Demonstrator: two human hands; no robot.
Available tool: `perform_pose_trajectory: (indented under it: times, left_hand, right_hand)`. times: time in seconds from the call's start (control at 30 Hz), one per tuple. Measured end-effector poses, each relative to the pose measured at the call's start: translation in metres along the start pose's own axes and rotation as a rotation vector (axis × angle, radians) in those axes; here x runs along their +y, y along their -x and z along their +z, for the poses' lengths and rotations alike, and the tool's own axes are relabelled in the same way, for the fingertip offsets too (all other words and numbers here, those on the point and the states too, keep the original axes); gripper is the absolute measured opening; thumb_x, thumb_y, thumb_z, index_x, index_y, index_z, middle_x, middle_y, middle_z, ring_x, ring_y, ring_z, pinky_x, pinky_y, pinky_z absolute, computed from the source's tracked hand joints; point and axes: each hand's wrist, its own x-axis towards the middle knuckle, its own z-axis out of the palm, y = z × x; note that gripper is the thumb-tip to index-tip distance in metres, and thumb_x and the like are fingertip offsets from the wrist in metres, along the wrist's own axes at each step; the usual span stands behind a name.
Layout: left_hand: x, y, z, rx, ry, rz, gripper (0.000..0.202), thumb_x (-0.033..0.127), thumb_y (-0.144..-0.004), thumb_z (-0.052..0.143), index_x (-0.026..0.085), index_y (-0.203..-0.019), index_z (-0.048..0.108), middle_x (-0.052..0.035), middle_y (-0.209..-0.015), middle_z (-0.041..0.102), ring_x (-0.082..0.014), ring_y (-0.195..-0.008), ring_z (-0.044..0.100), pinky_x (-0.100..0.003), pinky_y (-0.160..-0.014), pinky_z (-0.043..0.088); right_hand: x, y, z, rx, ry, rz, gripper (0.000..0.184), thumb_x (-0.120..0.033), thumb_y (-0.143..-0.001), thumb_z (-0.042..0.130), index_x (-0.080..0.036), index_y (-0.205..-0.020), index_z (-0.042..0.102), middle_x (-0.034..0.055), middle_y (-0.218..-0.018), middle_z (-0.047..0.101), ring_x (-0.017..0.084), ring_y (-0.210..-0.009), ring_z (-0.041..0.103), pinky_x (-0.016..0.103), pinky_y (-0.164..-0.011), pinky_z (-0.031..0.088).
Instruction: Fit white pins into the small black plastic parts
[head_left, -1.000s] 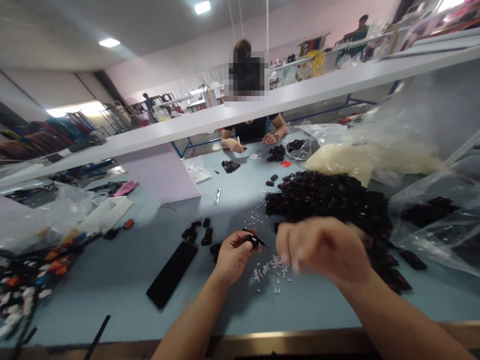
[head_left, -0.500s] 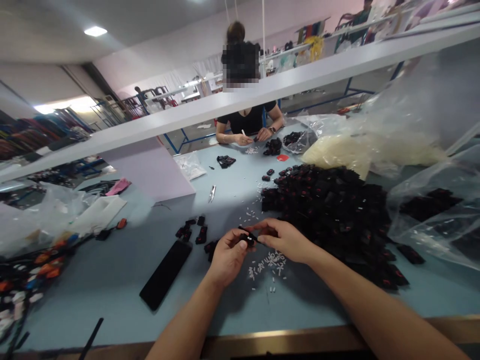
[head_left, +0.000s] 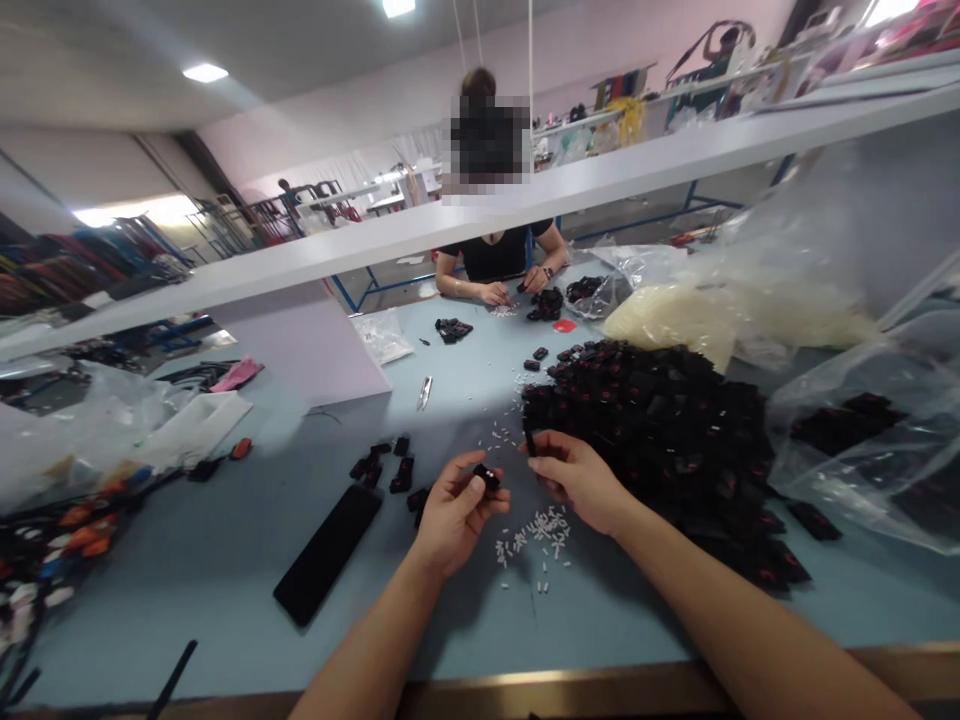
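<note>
My left hand (head_left: 459,512) pinches a small black plastic piece (head_left: 487,477) between thumb and fingers; a light spot shows on it. To its right, my right hand (head_left: 576,472) grips a short, flat black part (head_left: 530,442), held upright and apart from the left hand's piece. Just below both hands lies a scatter of small white pegs (head_left: 547,530) on the blue-grey table. A big heap of black pieces with red marks (head_left: 660,420) rises beside my right hand. Several similar black pieces (head_left: 403,474) lie left of my left hand.
A black phone (head_left: 328,555) lies at the left, with small snips (head_left: 425,393) farther back. Clear plastic bags (head_left: 877,440) stand at the right. A white shelf (head_left: 420,225) crosses above the table. Across from me sits a person (head_left: 495,260) with both hands at the table.
My hands have moved apart; the flat black part in my right hand is now separate from the left hand's piece. The person opposite has lowered one hand to the white pegs.
</note>
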Motion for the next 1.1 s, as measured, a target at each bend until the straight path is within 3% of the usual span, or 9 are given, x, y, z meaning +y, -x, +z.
perform_pose_trajectory:
  times: [0.07, 0.27, 0.47, 0.67, 0.83, 1.0, 1.1]
  left_hand:
    - [0.000, -0.001, 0.000, 0.006, 0.004, 0.011, 0.033, 0.026, -0.078, 0.073, 0.018, -0.108, 0.060, -0.0071, -0.097, 0.070, -0.0161, -0.074, 0.070, -0.028, -0.067, 0.056]
    - [-0.001, -0.003, 0.001, 0.029, -0.027, 0.007, 0.026, 0.025, -0.077, 0.074, 0.017, -0.097, 0.059, -0.0070, -0.090, 0.071, -0.0124, -0.062, 0.064, -0.020, -0.049, 0.048]
    - [0.000, 0.000, 0.005, -0.004, -0.047, -0.015, 0.026, 0.026, -0.078, 0.073, 0.015, -0.097, 0.060, -0.0116, -0.097, 0.072, -0.0170, -0.069, 0.068, -0.028, -0.060, 0.054]
    - [-0.002, 0.002, 0.005, 0.013, -0.059, -0.001, 0.029, 0.027, -0.077, 0.074, 0.016, -0.099, 0.060, -0.0082, -0.089, 0.072, -0.0170, -0.066, 0.069, -0.029, -0.060, 0.056]
    - [-0.004, 0.003, 0.006, -0.005, -0.066, -0.022, 0.036, 0.027, -0.073, 0.077, 0.017, -0.104, 0.062, -0.0090, -0.102, 0.070, -0.0201, -0.077, 0.072, -0.031, -0.068, 0.058]
    - [-0.006, 0.004, 0.007, -0.023, -0.078, -0.035, 0.034, 0.024, -0.070, 0.079, 0.017, -0.099, 0.063, -0.0053, -0.093, 0.072, -0.0196, -0.077, 0.072, -0.031, -0.069, 0.058]
    - [-0.007, 0.003, 0.005, -0.039, -0.082, -0.030, 0.032, 0.023, -0.071, 0.079, 0.017, -0.097, 0.063, -0.0052, -0.091, 0.073, -0.0196, -0.076, 0.072, -0.031, -0.068, 0.058]
  right_hand:
    - [0.002, -0.001, 0.001, 0.033, -0.083, 0.008, 0.023, -0.028, -0.068, 0.070, -0.019, -0.087, 0.061, -0.0082, -0.054, 0.040, 0.006, -0.044, 0.031, 0.019, -0.041, 0.018]
    - [0.000, -0.001, 0.004, 0.084, -0.171, 0.000, 0.024, -0.026, -0.064, 0.072, -0.018, -0.083, 0.062, -0.0072, -0.058, 0.043, 0.005, -0.043, 0.031, 0.019, -0.039, 0.016]
    - [-0.003, 0.003, 0.008, 0.113, -0.221, -0.002, 0.026, -0.028, -0.062, 0.075, -0.019, -0.081, 0.059, -0.0067, -0.060, 0.046, 0.005, -0.043, 0.034, 0.019, -0.038, 0.017]
    - [-0.002, 0.007, 0.012, 0.106, -0.236, -0.056, 0.026, -0.032, -0.066, 0.075, -0.020, -0.075, 0.054, -0.0074, -0.056, 0.047, 0.005, -0.042, 0.037, 0.017, -0.036, 0.019]
    - [0.000, 0.012, 0.013, 0.060, -0.180, -0.053, 0.026, -0.037, -0.072, 0.071, -0.021, -0.081, 0.052, -0.0019, -0.064, 0.062, 0.008, -0.045, 0.048, 0.017, -0.037, 0.027]
    - [0.002, 0.015, 0.017, -0.020, -0.060, -0.214, 0.024, -0.040, -0.078, 0.067, -0.021, -0.082, 0.054, -0.0002, -0.066, 0.064, 0.010, -0.047, 0.050, 0.020, -0.039, 0.037]
    - [0.002, 0.016, 0.020, -0.035, -0.007, -0.237, 0.024, -0.041, -0.079, 0.067, -0.021, -0.082, 0.055, 0.0009, -0.069, 0.065, 0.012, -0.051, 0.054, 0.022, -0.041, 0.042]
